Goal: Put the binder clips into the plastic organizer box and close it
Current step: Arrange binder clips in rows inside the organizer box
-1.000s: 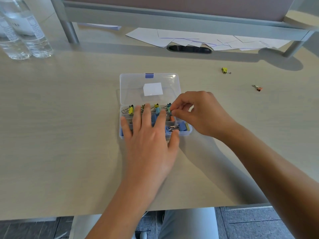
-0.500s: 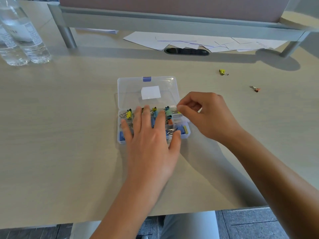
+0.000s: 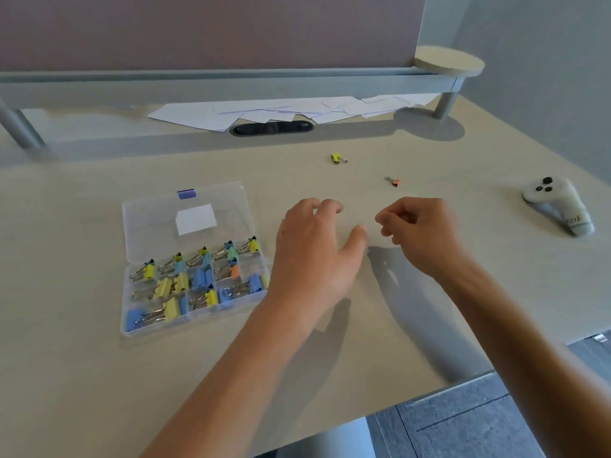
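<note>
**Two clips left out, box open**

Your organizer box [image 3: 195, 259] sits on the counter [image 3: 82, 375] at about 9 o'clock from your hands, lid [image 3: 185, 216] laid back flat at its 12 o'clock side. That leaves the compartments reachable, and they already hold most of the binder clips [image 3: 185, 285]. Two strays lie apart from it: a yellow clip [image 3: 336, 158] at 12 o'clock from your left hand [image 3: 314, 249], and an orange clip [image 3: 393, 181] at 12 o'clock from your right hand [image 3: 420, 233]. Your left fingers are relaxed and spread, holding nothing. Your right fingers are curled close together, apparently empty, likely readying a pinch. Each hand seems lined up with its nearest stray, so closing probably waits until both are dropped in.
</note>
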Demonstrator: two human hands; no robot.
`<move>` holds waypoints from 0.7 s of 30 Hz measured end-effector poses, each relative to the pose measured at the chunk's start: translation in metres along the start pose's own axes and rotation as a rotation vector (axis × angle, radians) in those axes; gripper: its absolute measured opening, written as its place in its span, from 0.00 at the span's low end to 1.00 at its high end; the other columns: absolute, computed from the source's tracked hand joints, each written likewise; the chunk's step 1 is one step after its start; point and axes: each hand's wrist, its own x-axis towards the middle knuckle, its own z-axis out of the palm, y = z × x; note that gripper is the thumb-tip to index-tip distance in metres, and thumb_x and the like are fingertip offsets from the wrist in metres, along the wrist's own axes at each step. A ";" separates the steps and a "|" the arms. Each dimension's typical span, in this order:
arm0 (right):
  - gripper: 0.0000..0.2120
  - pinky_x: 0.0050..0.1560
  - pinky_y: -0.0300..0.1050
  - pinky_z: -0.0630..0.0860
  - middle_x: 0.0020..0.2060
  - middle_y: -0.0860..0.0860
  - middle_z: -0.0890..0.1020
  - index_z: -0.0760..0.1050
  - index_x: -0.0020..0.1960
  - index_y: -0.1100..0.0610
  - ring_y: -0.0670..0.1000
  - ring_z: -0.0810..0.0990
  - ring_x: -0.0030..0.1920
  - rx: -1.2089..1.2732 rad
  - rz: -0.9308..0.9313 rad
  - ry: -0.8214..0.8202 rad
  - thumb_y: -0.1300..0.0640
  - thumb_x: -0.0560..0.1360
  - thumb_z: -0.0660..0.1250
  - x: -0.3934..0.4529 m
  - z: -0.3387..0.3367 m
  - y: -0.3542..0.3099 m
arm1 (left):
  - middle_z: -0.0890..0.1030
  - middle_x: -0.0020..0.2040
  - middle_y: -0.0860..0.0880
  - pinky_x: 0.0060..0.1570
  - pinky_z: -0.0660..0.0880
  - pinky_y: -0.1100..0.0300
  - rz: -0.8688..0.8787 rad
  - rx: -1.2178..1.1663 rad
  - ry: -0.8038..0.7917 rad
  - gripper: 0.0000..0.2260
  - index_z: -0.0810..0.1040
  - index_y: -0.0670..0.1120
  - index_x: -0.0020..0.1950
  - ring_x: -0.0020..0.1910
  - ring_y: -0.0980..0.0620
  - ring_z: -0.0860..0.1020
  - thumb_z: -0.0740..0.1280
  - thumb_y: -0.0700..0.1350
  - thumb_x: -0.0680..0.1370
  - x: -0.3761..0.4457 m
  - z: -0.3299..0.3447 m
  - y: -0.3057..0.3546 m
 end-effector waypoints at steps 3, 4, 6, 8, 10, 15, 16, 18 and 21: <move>0.07 0.38 0.43 0.76 0.33 0.46 0.85 0.84 0.41 0.52 0.48 0.81 0.35 0.020 0.063 0.030 0.55 0.77 0.71 0.021 -0.015 0.012 | 0.73 0.66 0.49 0.64 0.69 0.52 -0.035 0.048 -0.022 0.18 0.72 0.49 0.69 0.67 0.49 0.69 0.62 0.52 0.81 0.037 0.011 0.011; 0.07 0.38 0.43 0.75 0.34 0.46 0.85 0.83 0.41 0.52 0.48 0.80 0.35 0.022 0.077 0.034 0.56 0.77 0.71 0.028 -0.017 0.015 | 0.73 0.65 0.49 0.62 0.70 0.51 -0.045 0.073 -0.021 0.17 0.72 0.49 0.69 0.66 0.48 0.70 0.61 0.51 0.81 0.052 0.014 0.013; 0.06 0.38 0.41 0.74 0.34 0.46 0.84 0.83 0.41 0.51 0.48 0.80 0.36 0.007 0.089 0.043 0.57 0.77 0.71 0.042 -0.020 0.021 | 0.73 0.65 0.47 0.59 0.71 0.50 -0.075 0.119 -0.032 0.17 0.73 0.48 0.69 0.65 0.45 0.71 0.61 0.49 0.81 0.086 0.023 0.014; 0.04 0.40 0.41 0.73 0.35 0.44 0.83 0.83 0.44 0.50 0.47 0.80 0.38 -0.041 0.088 0.052 0.56 0.77 0.71 0.057 -0.018 0.025 | 0.74 0.65 0.46 0.57 0.72 0.51 -0.104 0.169 -0.049 0.17 0.73 0.48 0.68 0.64 0.44 0.73 0.62 0.47 0.80 0.120 0.032 0.009; 0.05 0.46 0.43 0.75 0.41 0.44 0.82 0.83 0.52 0.51 0.49 0.81 0.45 -0.122 0.084 0.042 0.54 0.77 0.71 0.073 -0.013 0.030 | 0.74 0.65 0.46 0.55 0.71 0.52 -0.118 0.228 -0.054 0.17 0.73 0.47 0.67 0.64 0.44 0.73 0.64 0.46 0.79 0.149 0.039 0.003; 0.21 0.53 0.47 0.75 0.60 0.51 0.79 0.76 0.68 0.53 0.54 0.79 0.59 -0.337 0.084 0.054 0.50 0.77 0.68 0.109 0.004 0.044 | 0.73 0.66 0.45 0.52 0.71 0.53 -0.100 0.342 -0.093 0.19 0.72 0.46 0.66 0.64 0.43 0.74 0.67 0.44 0.76 0.210 0.053 -0.017; 0.21 0.52 0.48 0.74 0.62 0.51 0.78 0.75 0.69 0.53 0.55 0.79 0.60 -0.375 0.076 0.077 0.49 0.77 0.67 0.114 0.006 0.046 | 0.73 0.67 0.45 0.54 0.72 0.52 -0.089 0.362 -0.121 0.20 0.72 0.45 0.67 0.64 0.42 0.73 0.68 0.44 0.75 0.219 0.056 -0.021; 0.21 0.50 0.47 0.74 0.61 0.51 0.78 0.75 0.69 0.54 0.56 0.80 0.58 -0.423 0.055 0.113 0.49 0.78 0.66 0.122 0.010 0.049 | 0.72 0.68 0.44 0.58 0.73 0.51 -0.064 0.401 -0.165 0.22 0.72 0.44 0.68 0.65 0.42 0.73 0.69 0.44 0.75 0.236 0.061 -0.029; 0.18 0.47 0.47 0.74 0.57 0.51 0.77 0.77 0.65 0.53 0.56 0.80 0.54 -0.458 0.026 0.124 0.48 0.78 0.66 0.127 0.015 0.053 | 0.72 0.65 0.42 0.58 0.73 0.50 -0.027 0.438 -0.207 0.20 0.74 0.42 0.64 0.65 0.40 0.73 0.70 0.45 0.74 0.257 0.065 -0.038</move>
